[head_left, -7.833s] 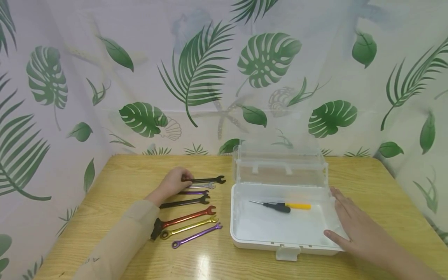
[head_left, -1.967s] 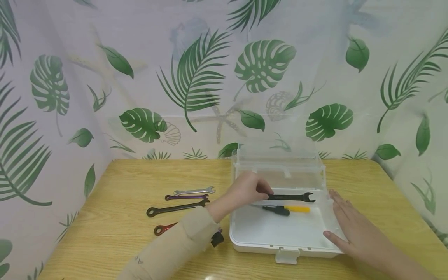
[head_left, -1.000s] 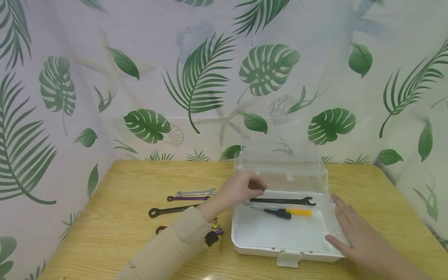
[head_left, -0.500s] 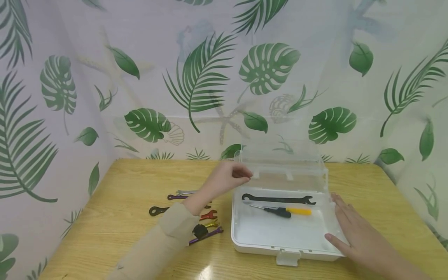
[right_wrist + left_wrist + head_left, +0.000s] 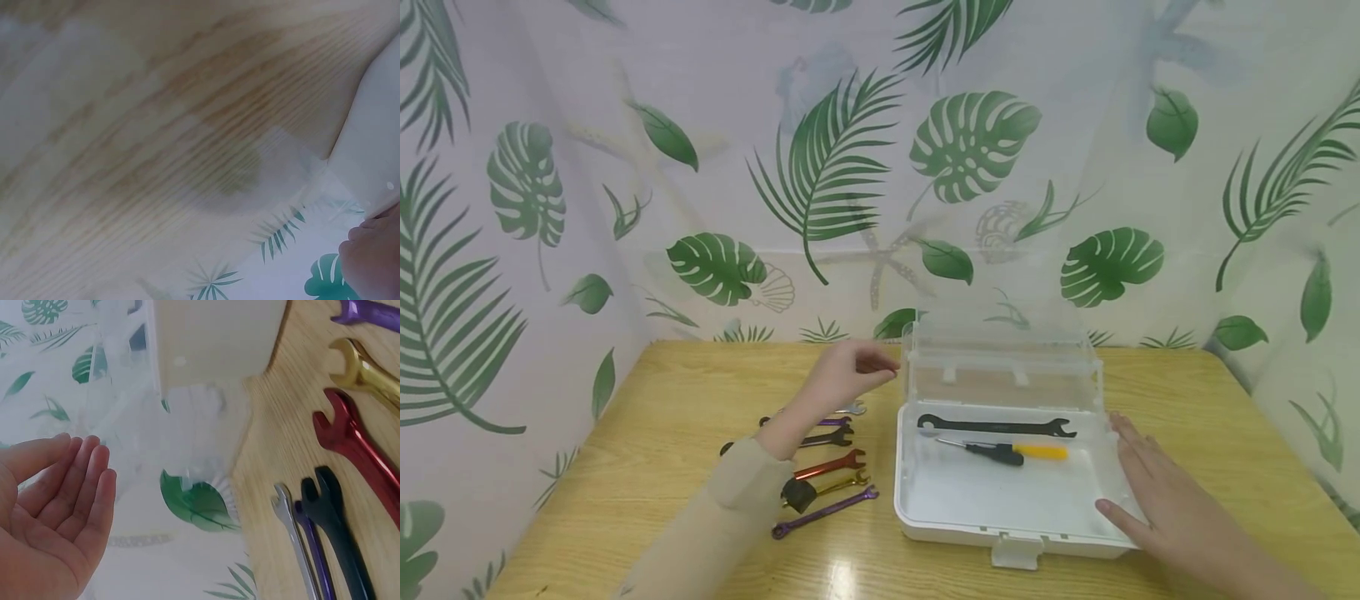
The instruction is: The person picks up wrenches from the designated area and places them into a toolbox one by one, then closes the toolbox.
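Left hand (image 5: pixel 847 377) empty, fingers loose, above wrenches (image 5: pixel 820 467) at 9 o'clock of box (image 5: pixel 1000 533). Right hand (image 5: pixel 1150 492) flat against box's 3 o'clock wall. Likely stiff, slippery steel; best pinched mid-shank.

- Head view: bright, even, diffuse illumination; colours are clear and shadows under the box (image 5: pixel 940 521) are faint.
- A patch of glare sits on the table (image 5: pixel 838 577) at the near edge, indicating an overhead source.
- Head view: focus is sharp at centre; the left hand (image 5: pixel 848 375) is slightly motion-blurred.
- Left wrist view: wrenches (image 5: pixel 350 434) show bright specular streaks; the backdrop (image 5: pixel 56 356) appears washed out and soft.
- Right wrist view: low contrast, hazy, wood grain smeared, most of the frame out of focus.
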The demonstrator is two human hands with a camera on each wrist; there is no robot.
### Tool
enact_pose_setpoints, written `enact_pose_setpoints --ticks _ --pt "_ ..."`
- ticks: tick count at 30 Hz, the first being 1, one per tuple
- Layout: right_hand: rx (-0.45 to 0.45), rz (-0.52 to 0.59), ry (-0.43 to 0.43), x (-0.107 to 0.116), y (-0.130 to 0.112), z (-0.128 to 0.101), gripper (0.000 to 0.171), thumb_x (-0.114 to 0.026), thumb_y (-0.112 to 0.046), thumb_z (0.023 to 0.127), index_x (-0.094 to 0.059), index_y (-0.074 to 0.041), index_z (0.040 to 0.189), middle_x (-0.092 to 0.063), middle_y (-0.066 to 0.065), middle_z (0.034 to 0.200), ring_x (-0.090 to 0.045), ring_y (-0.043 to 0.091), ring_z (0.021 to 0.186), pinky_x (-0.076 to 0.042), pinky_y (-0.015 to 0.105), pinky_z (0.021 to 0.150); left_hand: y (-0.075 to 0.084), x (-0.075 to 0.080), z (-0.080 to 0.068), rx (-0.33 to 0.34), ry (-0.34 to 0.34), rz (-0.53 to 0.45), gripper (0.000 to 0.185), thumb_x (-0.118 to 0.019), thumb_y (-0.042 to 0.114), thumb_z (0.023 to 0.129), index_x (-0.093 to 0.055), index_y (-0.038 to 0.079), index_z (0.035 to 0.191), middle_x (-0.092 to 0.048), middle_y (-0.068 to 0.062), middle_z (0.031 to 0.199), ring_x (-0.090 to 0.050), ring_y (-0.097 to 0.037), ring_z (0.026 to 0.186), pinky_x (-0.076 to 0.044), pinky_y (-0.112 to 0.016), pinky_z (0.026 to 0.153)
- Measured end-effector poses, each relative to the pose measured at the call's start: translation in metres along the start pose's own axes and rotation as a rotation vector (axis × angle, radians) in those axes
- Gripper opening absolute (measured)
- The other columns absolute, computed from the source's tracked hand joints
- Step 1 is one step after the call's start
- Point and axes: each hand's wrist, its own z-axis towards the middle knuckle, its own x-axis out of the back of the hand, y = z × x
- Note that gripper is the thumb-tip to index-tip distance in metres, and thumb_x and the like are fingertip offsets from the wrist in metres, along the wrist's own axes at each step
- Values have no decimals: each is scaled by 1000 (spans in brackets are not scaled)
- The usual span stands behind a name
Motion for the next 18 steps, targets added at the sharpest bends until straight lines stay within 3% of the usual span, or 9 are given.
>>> enact_pose_setpoints --ticks 6,18 --pt "2 -4 5 0 -1 -1 96 -59 -48 107 -12 10 166 -6 25 178 -15 47 163 25 4 110 -18 11 -10 15 23 -20 14 -73 9 100 -79 3 112 -80 -14 113 -76 -30 107 -62 -41 98" --pt "27 -15 42 1 0 -1 94 -61 -46 106 -15 11 165 -9 25 178 -15 44 164 23 4 112 -56 18 -23 127 91 -28 14 -72 5 99 -79 -1 110 -80 -17 113 -75 -34 108 -61 -47 99"
